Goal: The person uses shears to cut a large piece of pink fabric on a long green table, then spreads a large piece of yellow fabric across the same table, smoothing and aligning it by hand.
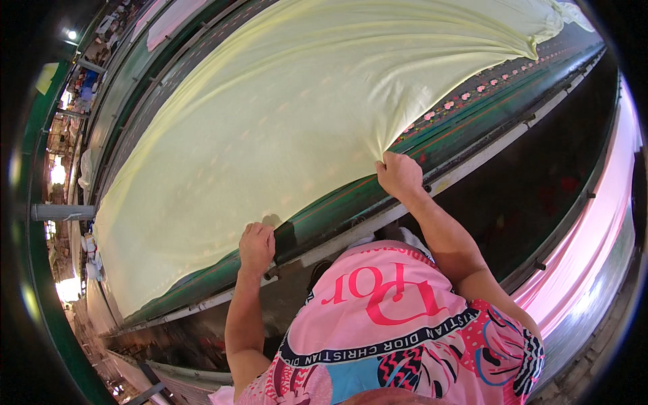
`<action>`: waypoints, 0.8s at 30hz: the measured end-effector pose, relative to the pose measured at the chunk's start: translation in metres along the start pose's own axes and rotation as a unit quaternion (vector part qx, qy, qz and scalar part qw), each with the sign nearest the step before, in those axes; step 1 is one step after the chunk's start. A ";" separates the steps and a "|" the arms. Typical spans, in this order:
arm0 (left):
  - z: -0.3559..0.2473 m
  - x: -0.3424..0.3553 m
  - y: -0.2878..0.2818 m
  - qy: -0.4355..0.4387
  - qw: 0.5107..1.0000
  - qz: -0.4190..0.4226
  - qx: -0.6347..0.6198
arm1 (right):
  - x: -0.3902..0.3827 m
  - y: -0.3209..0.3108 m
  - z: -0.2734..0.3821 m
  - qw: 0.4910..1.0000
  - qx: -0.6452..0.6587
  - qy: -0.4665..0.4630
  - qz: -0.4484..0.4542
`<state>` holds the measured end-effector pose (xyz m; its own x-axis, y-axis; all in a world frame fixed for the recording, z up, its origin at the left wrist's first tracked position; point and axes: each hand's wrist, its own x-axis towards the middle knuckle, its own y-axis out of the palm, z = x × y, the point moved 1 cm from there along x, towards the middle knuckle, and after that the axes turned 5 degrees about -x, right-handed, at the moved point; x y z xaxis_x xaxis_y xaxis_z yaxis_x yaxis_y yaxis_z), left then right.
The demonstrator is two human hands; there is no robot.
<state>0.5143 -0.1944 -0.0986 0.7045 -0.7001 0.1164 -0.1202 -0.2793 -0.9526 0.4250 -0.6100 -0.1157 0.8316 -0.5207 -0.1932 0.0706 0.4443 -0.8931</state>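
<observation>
Cloth (256, 128) is covering much of the desk (472, 118) at 11 o'clock. The left hand (257, 248) and right hand (399, 174), curled tight, are gripping its near edge. Most is already lying flat; the 2 o'clock end is bunching.

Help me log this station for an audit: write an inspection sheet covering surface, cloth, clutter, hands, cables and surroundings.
Surface: long table, dark with pink printed shapes, green along its near edge.
Cloth: pale yellow cloth spread over much of the table, creased toward the far right.
Clutter: jumbled items beyond the table at far left, too small to identify.
Hands: right hand pinches the cloth's near edge, pulling folds; left hand is curled at that edge, its grip unclear.
Cables: nothing seen.
Surroundings: pink cloth on the right; green beam at the left rim.
</observation>
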 end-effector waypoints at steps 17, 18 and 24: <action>-0.138 0.170 0.064 0.183 0.966 -0.043 -0.176 | 0.007 -0.011 0.012 0.980 0.153 0.044 0.121; -0.149 0.180 0.069 0.165 0.971 -0.038 -0.167 | 0.007 -0.009 0.011 0.964 0.216 0.067 0.138; -0.166 0.193 0.096 0.105 0.980 0.009 -0.171 | 0.010 -0.009 -0.019 0.826 0.514 0.117 0.200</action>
<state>0.5223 -0.4656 -0.1208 0.5457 -0.8163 0.1892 -0.3838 -0.4442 -0.8096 0.4221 -0.6331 -0.1177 0.7804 -0.2565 -0.5702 0.3476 0.9361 0.0547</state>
